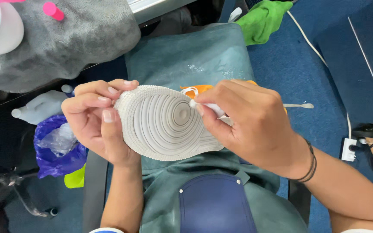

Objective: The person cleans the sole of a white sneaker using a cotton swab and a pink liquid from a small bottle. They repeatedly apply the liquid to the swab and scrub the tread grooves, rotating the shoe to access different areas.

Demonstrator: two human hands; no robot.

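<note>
Below, a teal apron (186,56) covers the lap above blue carpet (290,64), a green cloth (262,17) lying beyond. The left hand (93,123) grips the toe of an upturned white sneaker sole (165,123); the right hand (247,123) pinches a small white swab (206,105) against its treads.

Your blue carpet floor (290,64) carries a green cloth (264,17), white cable (307,39), power strip (349,149) (far right) & purple bag (55,151), left.

white shoe sole (165,123) with ringed grooves; green cloth (264,19); blue carpet (298,64); purple bag (57,151).
</note>
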